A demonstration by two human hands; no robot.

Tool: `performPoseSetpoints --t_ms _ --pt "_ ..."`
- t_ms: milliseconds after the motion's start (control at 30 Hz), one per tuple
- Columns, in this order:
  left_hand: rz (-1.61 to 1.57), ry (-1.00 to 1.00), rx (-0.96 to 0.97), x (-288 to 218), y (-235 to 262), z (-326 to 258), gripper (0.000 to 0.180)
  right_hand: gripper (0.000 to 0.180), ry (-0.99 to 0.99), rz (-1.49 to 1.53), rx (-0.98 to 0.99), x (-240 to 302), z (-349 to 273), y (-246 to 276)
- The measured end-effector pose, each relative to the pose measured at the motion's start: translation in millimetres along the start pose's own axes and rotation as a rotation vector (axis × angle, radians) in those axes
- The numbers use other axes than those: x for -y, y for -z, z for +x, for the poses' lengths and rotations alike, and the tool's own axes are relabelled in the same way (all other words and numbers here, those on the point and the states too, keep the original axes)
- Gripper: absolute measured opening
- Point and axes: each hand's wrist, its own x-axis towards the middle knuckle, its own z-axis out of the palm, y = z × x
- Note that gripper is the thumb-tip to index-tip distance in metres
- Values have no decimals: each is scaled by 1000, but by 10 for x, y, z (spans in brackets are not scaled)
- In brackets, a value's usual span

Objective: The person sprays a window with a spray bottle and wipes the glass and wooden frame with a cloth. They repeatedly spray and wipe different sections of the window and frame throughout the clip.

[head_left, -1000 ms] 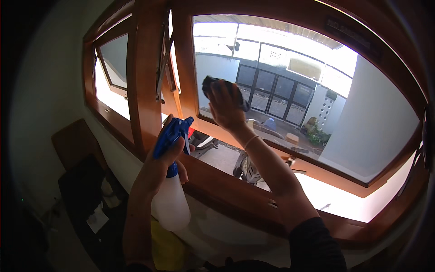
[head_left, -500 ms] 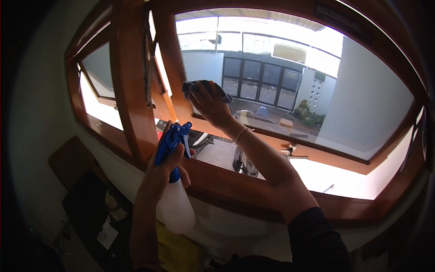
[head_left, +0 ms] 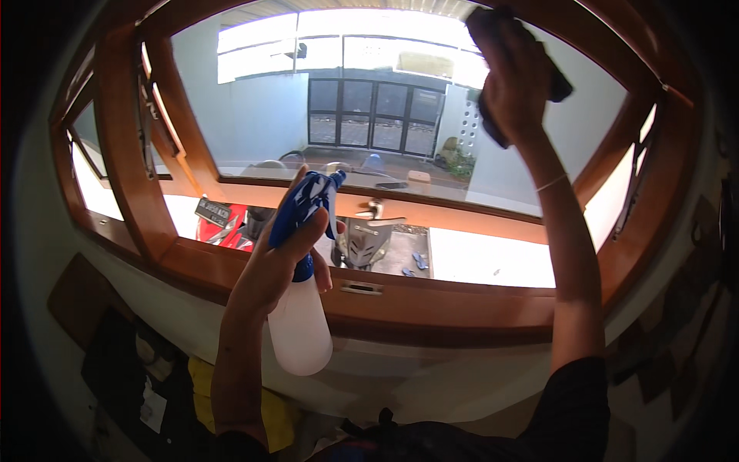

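My left hand (head_left: 286,258) is wrapped round the neck of a spray bottle (head_left: 300,331) with a translucent white body and a blue trigger head. The bottle is held nearly upright in front of the window sill. Up at the right, my right hand (head_left: 514,96) presses a dark cloth (head_left: 558,77) against the upper part of the window pane (head_left: 254,115). Cloth shows on both sides of the hand. The pane sits in a brown wooden frame (head_left: 385,196) that is tilted outward at the bottom.
A metal latch handle (head_left: 373,209) sits on the lower frame rail. The wooden sill (head_left: 431,304) runs below. Outside stand parked motorbikes (head_left: 366,242) and a dark gate (head_left: 373,115). At lower left are a dark garment (head_left: 115,377) and yellow cloth (head_left: 204,393).
My right hand has swept the cloth from the pane's lower left to its upper right. The view has shifted to the right. My left hand still holds the spray bottle.
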Motion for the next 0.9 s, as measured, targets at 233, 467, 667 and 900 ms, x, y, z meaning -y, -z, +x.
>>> performPoseSetpoints --t_ms 233,467,667,900 --pt "-82 75 180 146 -935 118 78 57 -24 -8 209 -938 -1142 629" --pt "-70 122 284 180 -1590 115 84 43 330 350 589 -327 -2393 837" --pt "-50 125 197 177 -1644 64 71 42 225 329 517 -580 -1873 671" --pt "0 117 56 134 -1305 18 68 44 52 117 88 -800 -640 424"
